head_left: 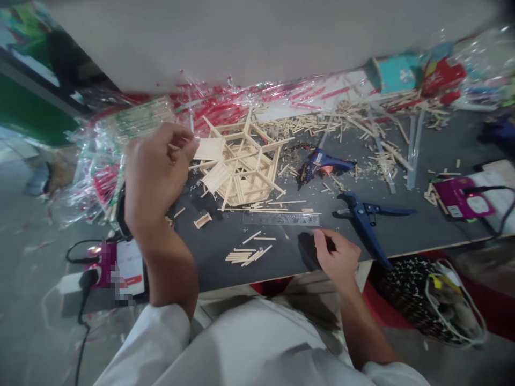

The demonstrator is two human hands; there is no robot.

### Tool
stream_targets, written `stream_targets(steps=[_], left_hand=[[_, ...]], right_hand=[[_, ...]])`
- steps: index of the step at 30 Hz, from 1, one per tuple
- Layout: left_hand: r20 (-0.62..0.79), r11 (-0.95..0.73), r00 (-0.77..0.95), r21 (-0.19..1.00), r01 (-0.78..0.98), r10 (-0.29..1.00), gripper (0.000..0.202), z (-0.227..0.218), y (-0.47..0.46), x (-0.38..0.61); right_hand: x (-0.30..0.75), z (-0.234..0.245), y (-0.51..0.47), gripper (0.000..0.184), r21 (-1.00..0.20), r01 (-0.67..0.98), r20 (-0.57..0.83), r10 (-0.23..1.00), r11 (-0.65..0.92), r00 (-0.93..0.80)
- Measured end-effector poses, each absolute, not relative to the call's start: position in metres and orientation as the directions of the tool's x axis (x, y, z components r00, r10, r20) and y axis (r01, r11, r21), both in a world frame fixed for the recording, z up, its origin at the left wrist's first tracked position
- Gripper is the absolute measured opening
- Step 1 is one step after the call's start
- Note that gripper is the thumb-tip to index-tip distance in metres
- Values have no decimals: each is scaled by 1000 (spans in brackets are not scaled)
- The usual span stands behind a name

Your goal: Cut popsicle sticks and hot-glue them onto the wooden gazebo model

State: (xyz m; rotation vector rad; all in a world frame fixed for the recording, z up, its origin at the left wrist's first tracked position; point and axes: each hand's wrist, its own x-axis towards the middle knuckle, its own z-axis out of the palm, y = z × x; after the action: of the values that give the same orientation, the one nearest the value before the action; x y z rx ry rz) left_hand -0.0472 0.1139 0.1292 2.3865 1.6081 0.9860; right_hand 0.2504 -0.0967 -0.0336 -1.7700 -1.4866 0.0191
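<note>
My left hand is raised at the left side of a wooden stick model, its fingers curled together. What they hold, if anything, is hidden. The model has a many-sided frame with spokes and some slatted panels filled in. My right hand hovers over the table's front edge with fingers pinched; I cannot make out anything between them. Between the hands lie several short wooden sticks and a clear plastic ruler. A small stick piece shaped like a tiny frame rests near my left forearm.
A blue glue gun and blue-handled cutters lie to the right. Loose sticks and clear glue sticks cover the back. Plastic-wrapped bundles crowd the left. A phone and purple power sockets flank the dark table.
</note>
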Motion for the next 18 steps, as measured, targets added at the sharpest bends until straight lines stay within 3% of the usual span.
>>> stream_targets(steps=[5,8,11,14,18], left_hand=[[430,-479,342,267,836,836,20,146,47,-31],[359,-502,383,341,795,851,16,130,-2,-18],[140,-466,449,402,788,882,15,93,-43,-6],[-41,-379,427,388,840,903,8,56,-70,4],[-147,-341,404,328,881,903,11,31,-79,9]], right_hand=[[261,-31,-98,22,-596,789,410,902,151,137],[267,-29,-97,22,-618,754,386,921,223,44],[268,-27,-95,23,-624,739,390,921,253,14],[265,-29,-94,24,-609,762,396,917,222,49],[259,-33,-95,31,-604,790,368,916,104,161]])
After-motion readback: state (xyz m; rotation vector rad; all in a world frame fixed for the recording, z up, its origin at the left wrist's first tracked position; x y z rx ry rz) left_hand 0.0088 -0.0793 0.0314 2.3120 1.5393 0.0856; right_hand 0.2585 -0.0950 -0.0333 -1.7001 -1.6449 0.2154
